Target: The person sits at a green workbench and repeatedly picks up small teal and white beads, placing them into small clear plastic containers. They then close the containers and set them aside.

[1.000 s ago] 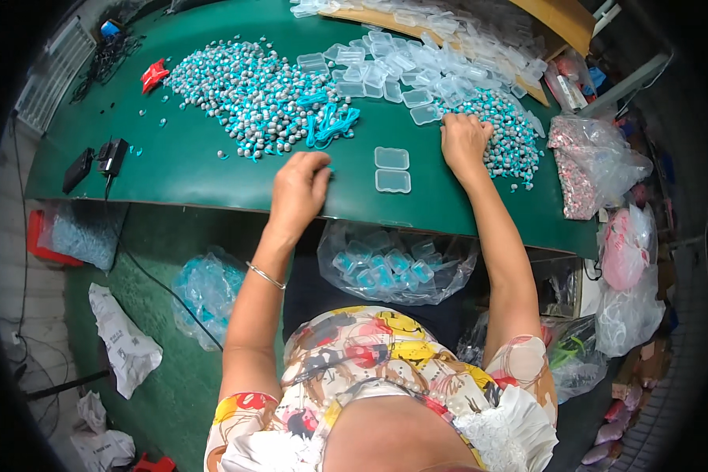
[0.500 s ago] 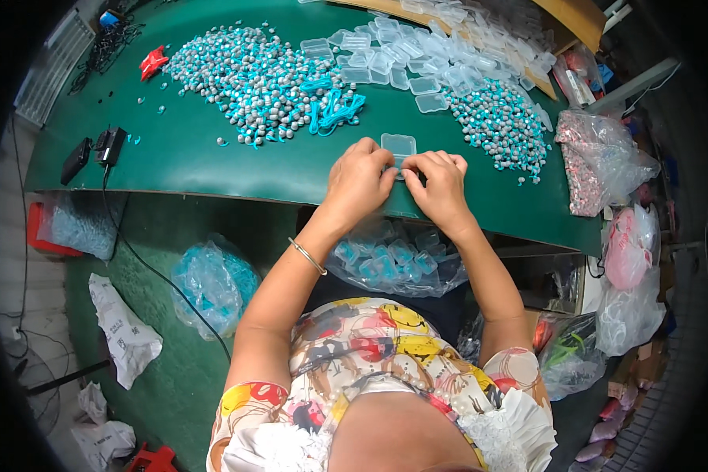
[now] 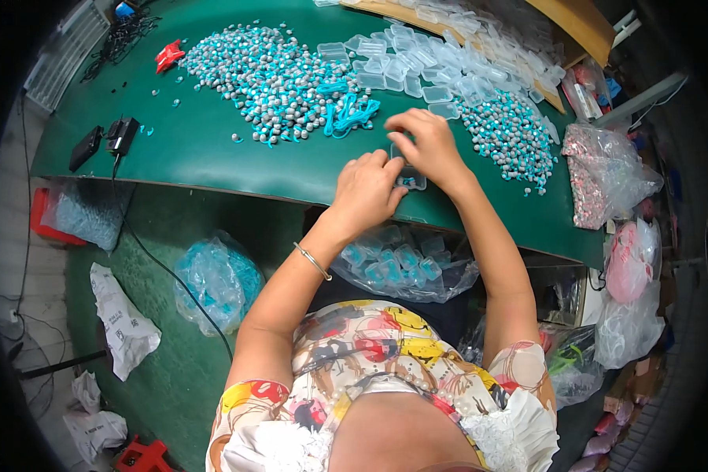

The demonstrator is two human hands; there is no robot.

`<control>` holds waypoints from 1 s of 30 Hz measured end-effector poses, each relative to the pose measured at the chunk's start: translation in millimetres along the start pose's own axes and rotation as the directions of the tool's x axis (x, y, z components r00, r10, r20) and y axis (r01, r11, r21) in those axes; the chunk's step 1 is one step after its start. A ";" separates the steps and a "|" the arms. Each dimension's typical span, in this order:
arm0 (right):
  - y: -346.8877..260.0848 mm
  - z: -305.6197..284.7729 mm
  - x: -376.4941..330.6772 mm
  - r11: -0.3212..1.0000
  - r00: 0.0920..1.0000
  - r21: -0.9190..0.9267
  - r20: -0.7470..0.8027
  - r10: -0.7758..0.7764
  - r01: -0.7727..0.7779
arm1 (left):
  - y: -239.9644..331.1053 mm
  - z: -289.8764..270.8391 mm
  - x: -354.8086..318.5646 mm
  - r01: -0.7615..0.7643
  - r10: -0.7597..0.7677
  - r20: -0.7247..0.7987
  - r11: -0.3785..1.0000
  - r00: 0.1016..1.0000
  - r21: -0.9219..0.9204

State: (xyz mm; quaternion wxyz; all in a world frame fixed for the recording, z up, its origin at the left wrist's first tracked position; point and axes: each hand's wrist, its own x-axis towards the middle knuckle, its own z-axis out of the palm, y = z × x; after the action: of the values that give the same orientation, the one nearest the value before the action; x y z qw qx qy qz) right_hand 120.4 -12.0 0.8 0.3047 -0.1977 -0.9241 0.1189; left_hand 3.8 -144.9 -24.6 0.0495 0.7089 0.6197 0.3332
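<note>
My left hand (image 3: 367,189) and my right hand (image 3: 425,146) meet over a small clear plastic case (image 3: 410,180) near the front edge of the green table (image 3: 212,153). Both hands grip the case, and the fingers hide most of it. A big heap of small grey and teal pieces (image 3: 271,79) lies to the left of my hands, with a bundle of teal cords (image 3: 348,114) at its near edge. A second heap of the same pieces (image 3: 511,138) lies to the right.
Several empty clear cases (image 3: 425,59) are spread across the back of the table. A clear bag of filled cases (image 3: 401,263) hangs under the front edge. Black adapters (image 3: 106,140) lie at the left. Plastic bags (image 3: 602,177) crowd the right side and the floor.
A second ago my hands were apart, the right one in the right heap. They came together on the case and have now shifted slightly up onto the table.
</note>
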 end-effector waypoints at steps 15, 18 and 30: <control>3.6 39.9 23.2 0.969 0.986 -0.181 0.016 -0.165 0.166 | -10.4 -3.6 -16.0 -0.039 0.032 -0.090 0.996 0.995 -0.078; 1.3 40.3 21.6 0.970 0.986 -0.180 0.001 -0.164 0.162 | -9.1 -4.7 -16.9 -0.031 0.024 -0.085 0.997 0.996 -0.074; 1.5 -7.6 -3.3 0.881 0.975 0.433 -0.027 0.222 -0.189 | -10.1 -5.3 -16.3 -0.036 0.027 -0.092 0.995 0.995 -0.097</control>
State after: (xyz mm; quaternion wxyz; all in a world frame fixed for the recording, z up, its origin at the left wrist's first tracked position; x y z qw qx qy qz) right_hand 127.9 -11.4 4.5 0.3609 -0.2270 -0.8371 0.3427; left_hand -7.8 -159.3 -32.1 0.0511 0.6995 0.5928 0.3958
